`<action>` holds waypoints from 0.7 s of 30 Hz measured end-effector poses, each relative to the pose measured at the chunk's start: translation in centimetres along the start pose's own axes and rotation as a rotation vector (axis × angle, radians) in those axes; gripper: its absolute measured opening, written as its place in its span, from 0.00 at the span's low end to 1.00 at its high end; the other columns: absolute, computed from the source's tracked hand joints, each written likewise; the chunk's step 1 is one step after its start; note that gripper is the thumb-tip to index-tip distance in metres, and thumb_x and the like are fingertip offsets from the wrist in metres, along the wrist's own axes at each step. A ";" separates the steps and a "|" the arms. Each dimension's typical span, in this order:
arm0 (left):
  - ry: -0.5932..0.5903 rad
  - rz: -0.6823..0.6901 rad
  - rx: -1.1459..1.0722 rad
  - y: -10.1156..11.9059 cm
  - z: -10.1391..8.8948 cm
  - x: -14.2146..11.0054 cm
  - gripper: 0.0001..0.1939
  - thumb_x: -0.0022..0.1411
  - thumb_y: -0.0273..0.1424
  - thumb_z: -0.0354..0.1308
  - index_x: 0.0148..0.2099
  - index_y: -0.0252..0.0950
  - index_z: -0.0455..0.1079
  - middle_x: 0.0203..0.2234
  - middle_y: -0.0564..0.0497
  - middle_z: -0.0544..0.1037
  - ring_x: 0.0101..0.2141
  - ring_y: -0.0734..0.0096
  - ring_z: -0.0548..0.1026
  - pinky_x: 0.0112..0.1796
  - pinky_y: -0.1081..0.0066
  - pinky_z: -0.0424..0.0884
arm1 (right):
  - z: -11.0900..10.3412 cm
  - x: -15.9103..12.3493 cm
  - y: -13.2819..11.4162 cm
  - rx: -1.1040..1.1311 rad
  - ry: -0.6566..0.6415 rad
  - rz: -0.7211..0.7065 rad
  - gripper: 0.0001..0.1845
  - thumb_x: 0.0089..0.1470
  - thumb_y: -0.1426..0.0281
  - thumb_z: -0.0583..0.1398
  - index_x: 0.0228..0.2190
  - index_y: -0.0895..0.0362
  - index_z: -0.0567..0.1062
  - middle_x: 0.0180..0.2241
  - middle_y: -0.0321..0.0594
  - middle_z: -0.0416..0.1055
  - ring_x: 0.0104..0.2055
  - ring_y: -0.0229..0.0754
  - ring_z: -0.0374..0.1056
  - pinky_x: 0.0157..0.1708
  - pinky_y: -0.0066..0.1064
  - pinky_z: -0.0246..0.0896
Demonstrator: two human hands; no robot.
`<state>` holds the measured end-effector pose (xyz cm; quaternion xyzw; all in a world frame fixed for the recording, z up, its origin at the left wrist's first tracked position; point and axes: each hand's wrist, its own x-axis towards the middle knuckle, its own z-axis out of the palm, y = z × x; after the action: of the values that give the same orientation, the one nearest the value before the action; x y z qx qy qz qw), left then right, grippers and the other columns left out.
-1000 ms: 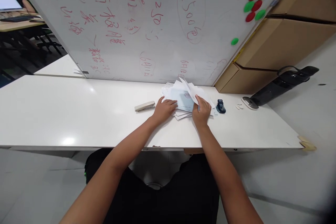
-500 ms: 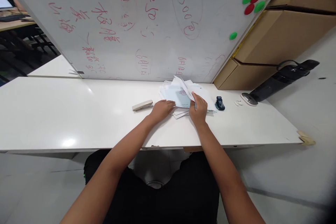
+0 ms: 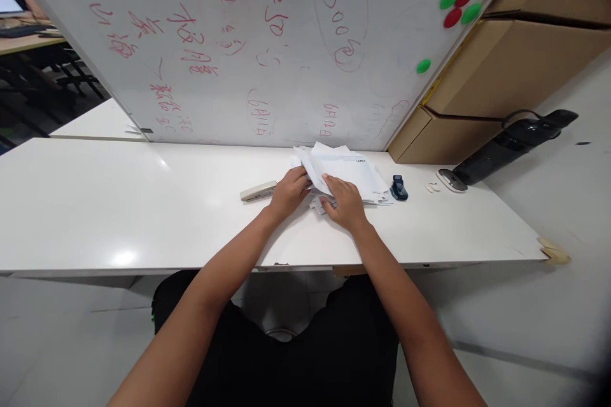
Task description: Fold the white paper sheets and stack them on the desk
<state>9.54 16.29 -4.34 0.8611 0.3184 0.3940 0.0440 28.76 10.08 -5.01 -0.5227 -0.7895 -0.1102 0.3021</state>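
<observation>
Broadly: long white surface (image 3: pixel 143 203), one, backed by a whiteboard with red writing (image 3: pixel 238 44). On it, mid-right, one loose stack of white paper sheets (image 3: pixel 351 172); sheet count not readable. Light, limp, slick between layers, likely to fan out; best taken at the near edges. My left hand (image 3: pixel 287 194) has fingers curled on the stack's left edge. My right hand (image 3: pixel 344 203) lies flat, fingers spread, pressing the top sheet. One cream stapler (image 3: pixel 258 191) just left; one small dark blue stapler (image 3: pixel 400 188) right.
</observation>
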 end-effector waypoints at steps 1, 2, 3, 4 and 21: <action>-0.002 0.016 -0.028 0.2 0.0 0.0 0.09 0.66 0.30 0.51 0.40 0.37 0.73 0.52 0.43 0.73 0.56 0.60 0.66 0.54 0.58 0.65 | 0.2 0.0 -0.1 -0.013 -0.033 0.001 0.29 0.55 0.72 0.54 0.59 0.58 0.62 0.56 0.48 0.67 0.57 0.48 0.63 0.53 0.39 0.57; -0.005 0.024 -0.057 0.4 0.0 -0.1 0.08 0.66 0.32 0.52 0.41 0.38 0.72 0.55 0.43 0.70 0.58 0.60 0.64 0.56 0.57 0.63 | 0.3 0.0 -0.1 -0.028 -0.053 0.007 0.29 0.55 0.74 0.53 0.59 0.59 0.63 0.55 0.48 0.68 0.56 0.47 0.64 0.52 0.39 0.58; -0.007 0.023 -0.088 0.8 0.0 -0.1 0.09 0.65 0.34 0.53 0.43 0.38 0.72 0.58 0.42 0.67 0.60 0.59 0.61 0.57 0.56 0.62 | 0.5 0.1 0.0 -0.043 -0.057 0.015 0.28 0.54 0.77 0.52 0.57 0.59 0.65 0.54 0.48 0.70 0.55 0.47 0.65 0.50 0.38 0.60; 0.001 0.005 -0.125 1.2 0.0 0.0 0.13 0.64 0.38 0.56 0.47 0.39 0.70 0.61 0.41 0.63 0.62 0.58 0.58 0.58 0.56 0.61 | 0.6 0.1 0.2 -0.058 -0.046 0.024 0.28 0.54 0.79 0.51 0.56 0.59 0.66 0.53 0.48 0.71 0.54 0.46 0.66 0.49 0.37 0.61; 0.089 -0.920 -0.710 7.4 -11.9 -10.0 0.25 0.52 0.47 0.65 0.45 0.33 0.75 0.41 0.45 0.80 0.45 0.51 0.76 0.45 0.58 0.74 | -5.3 -7.1 -9.7 0.115 0.043 -0.040 0.49 0.52 0.61 0.64 0.66 0.43 0.42 0.69 0.45 0.38 0.70 0.59 0.32 0.61 0.67 0.28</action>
<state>0.11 2.50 -0.30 0.5492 0.5099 0.4528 0.4831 23.94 -2.04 -3.64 -0.4862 -0.7982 -0.0818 0.3462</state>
